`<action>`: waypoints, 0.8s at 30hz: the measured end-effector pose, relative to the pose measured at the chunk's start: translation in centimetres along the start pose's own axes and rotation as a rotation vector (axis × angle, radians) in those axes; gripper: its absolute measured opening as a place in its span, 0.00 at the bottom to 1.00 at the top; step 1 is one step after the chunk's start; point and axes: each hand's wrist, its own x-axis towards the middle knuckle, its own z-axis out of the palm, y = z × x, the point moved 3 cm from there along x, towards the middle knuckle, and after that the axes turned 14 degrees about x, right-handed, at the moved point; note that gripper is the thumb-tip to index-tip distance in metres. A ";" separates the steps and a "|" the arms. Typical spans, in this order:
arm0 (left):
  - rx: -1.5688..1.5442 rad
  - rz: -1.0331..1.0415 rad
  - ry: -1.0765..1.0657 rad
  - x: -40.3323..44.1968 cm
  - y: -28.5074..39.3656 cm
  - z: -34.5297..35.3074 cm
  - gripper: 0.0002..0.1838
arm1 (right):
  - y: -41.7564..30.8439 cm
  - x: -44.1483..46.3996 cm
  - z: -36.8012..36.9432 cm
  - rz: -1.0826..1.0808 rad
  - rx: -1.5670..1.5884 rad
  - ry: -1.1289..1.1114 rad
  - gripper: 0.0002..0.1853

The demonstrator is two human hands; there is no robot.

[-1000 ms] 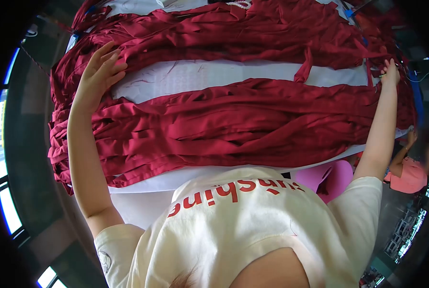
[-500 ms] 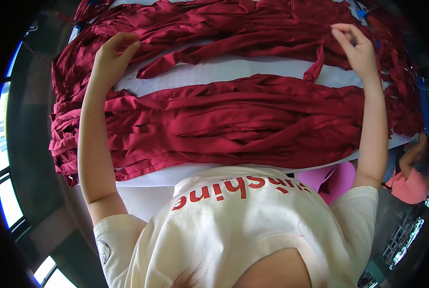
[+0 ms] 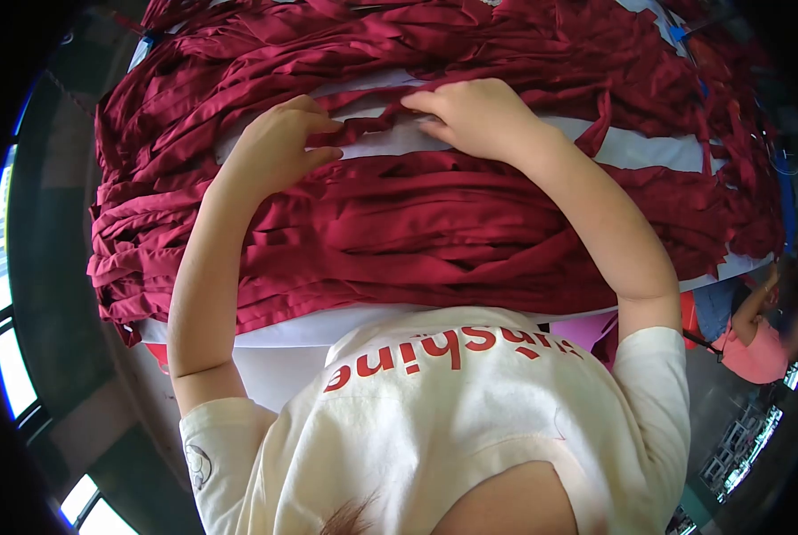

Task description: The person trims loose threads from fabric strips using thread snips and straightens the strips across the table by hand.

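Dark red fabric strips lie across the white table [image 3: 635, 150] in a far pile [image 3: 541, 45] and a near pile [image 3: 443, 223]. A narrow red strip [image 3: 367, 127] crosses the pale gap between them. At its left end is my left hand [image 3: 287, 143], fingers bent toward the right and pinching around the strip. My right hand [image 3: 470, 114] has its fingertips closed on the strip's right end, palm down. The two hands are a short way apart and face each other.
At the lower right, beyond the table edge, a person in a pink top [image 3: 754, 349] is partly visible. A pink object [image 3: 586, 332] shows beside the white shirt. Blue clips [image 3: 678, 33] sit near the far right corner.
Both hands have come inward over the gap, the right one from the far right side. A strip lying along the far pile is now between them, nearer the middle.
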 end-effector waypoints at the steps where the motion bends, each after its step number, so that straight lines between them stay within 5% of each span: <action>1: -0.057 -0.046 -0.040 -0.3 -0.3 -0.1 0.15 | 0.5 -0.3 0.5 0.031 -0.036 -0.066 0.18; 5: 0.041 -0.362 0.125 -0.5 -2.3 -1.6 0.18 | 0.7 -1.3 0.3 0.043 -0.001 -0.077 0.19; 9: 0.164 -0.080 0.278 0.7 -2.8 -1.2 0.17 | 0.7 -1.4 0.3 0.072 0.012 -0.100 0.19; 13: 0.191 0.117 0.078 2.4 -2.0 0.1 0.15 | 0.5 -1.8 0.4 0.097 0.026 -0.099 0.19; 16: 0.242 0.083 -0.019 3.9 -2.1 0.4 0.08 | 0.1 -2.1 -0.5 0.175 -0.052 -0.130 0.17; 18: -0.021 0.144 0.135 4.6 -1.4 -0.5 0.08 | 0.6 -2.5 -2.0 0.144 0.049 -0.060 0.16; 21: -0.602 -0.059 0.085 5.2 0.8 -1.7 0.10 | 0.4 -1.9 -5.9 0.170 0.454 0.400 0.21; 24: -0.948 -0.075 0.017 6.2 2.5 -2.0 0.11 | 0.0 -1.3 -6.5 -0.091 0.575 0.516 0.28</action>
